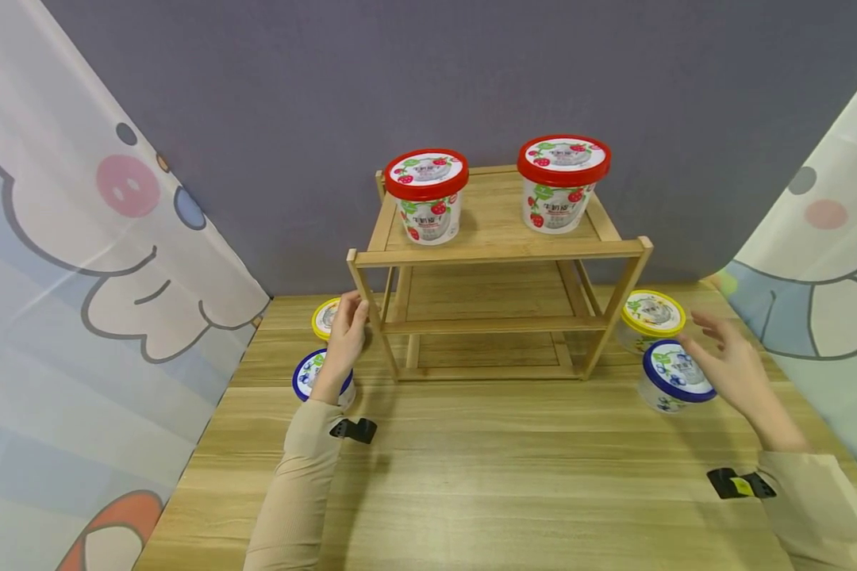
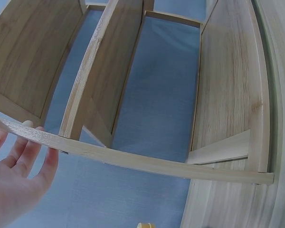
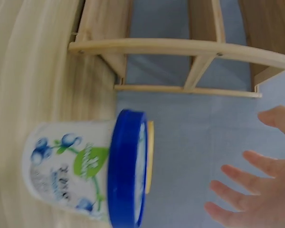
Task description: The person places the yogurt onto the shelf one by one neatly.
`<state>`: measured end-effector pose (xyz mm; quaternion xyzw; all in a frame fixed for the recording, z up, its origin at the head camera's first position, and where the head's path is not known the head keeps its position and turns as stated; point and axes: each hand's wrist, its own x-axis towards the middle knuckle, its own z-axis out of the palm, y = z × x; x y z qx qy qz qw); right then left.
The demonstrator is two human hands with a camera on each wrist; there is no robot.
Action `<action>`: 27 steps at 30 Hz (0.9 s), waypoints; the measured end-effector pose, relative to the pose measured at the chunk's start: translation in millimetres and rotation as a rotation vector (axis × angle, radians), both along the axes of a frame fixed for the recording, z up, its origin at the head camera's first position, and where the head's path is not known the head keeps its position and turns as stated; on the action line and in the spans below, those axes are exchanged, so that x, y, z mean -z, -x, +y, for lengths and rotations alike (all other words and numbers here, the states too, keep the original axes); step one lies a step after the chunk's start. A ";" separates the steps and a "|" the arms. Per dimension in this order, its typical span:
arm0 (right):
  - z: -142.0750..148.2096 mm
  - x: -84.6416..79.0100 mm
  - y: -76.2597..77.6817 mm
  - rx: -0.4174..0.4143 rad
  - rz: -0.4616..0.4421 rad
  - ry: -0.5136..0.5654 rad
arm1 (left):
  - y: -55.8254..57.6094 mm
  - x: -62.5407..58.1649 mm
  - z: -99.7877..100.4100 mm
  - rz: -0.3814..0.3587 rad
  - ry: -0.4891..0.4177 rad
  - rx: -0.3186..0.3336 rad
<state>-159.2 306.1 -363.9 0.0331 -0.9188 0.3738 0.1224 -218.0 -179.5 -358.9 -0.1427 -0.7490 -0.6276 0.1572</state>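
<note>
My left hand (image 1: 347, 327) is beside the left front post of a wooden three-tier rack (image 1: 500, 255), above a yellow-lidded tub (image 1: 324, 316) and a blue-lidded tub (image 1: 305, 369). In the left wrist view, the post (image 2: 133, 158) hides part of the loosely spread fingers (image 2: 47, 168); whether they touch it is unclear. On the right, my other hand (image 1: 735, 366) hovers with parted fingers (image 3: 237, 178) near another blue-lidded tub (image 1: 678, 373) printed with blueberries. Behind that stands another yellow-lidded tub (image 1: 651, 316). No object shows in either palm.
Two red-lidded tubs with strawberry prints, one left (image 1: 428, 194) and one right (image 1: 563, 182), stand on the rack's top tier. The rack stands on a wood-grain table (image 1: 500, 476) against a grey backdrop (image 1: 471, 71). Cartoon curtains hang left (image 1: 64, 262) and right (image 1: 835, 262).
</note>
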 end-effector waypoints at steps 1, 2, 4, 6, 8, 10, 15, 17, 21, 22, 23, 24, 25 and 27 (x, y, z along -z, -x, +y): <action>1.7 1.9 -0.3 0.002 -0.014 -0.016 | 1.9 2.7 -1.3 0.003 0.000 0.001; 3.4 3.9 -0.4 0.001 -0.030 -0.031 | 4.1 5.5 -2.7 0.003 -0.001 0.003; 6.7 7.5 -0.6 -0.006 -0.061 -0.068 | 5.5 7.9 -3.2 0.013 0.016 -0.011; 9.9 11.1 -0.6 -0.026 -0.081 -0.095 | 6.1 9.0 -3.5 0.022 0.032 -0.024; 12.9 14.5 -0.8 -0.049 -0.100 -0.108 | 6.4 9.5 -3.6 0.027 0.043 -0.033; 15.2 17.7 -0.6 -0.060 -0.118 -0.121 | 6.4 9.3 -3.4 0.028 0.050 -0.037; 20.0 25.1 -0.1 -0.066 -0.161 -0.143 | 5.7 8.6 -3.8 0.001 0.049 -0.033; 22.4 28.5 0.0 -0.067 -0.166 -0.153 | 5.2 7.8 -3.7 -0.013 0.046 -0.030; 27.2 35.2 0.5 -0.067 -0.180 -0.172 | 0.2 0.4 -0.9 -0.028 0.049 -0.027; 28.0 36.7 0.8 -0.064 -0.182 -0.181 | -2.0 -2.5 0.6 -0.028 0.048 -0.026; 28.8 38.2 0.9 -0.063 -0.185 -0.184 | -4.2 -5.5 1.8 -0.030 0.049 -0.026; 29.5 39.6 1.1 -0.062 -0.185 -0.189 | -6.7 -8.7 3.1 -0.033 0.052 -0.026; 30.1 41.0 1.2 -0.062 -0.180 -0.191 | -9.2 -11.8 4.5 -0.036 0.056 -0.028; 31.2 44.1 1.4 -0.065 -0.159 -0.192 | -12.0 -15.3 5.7 -0.043 0.058 -0.030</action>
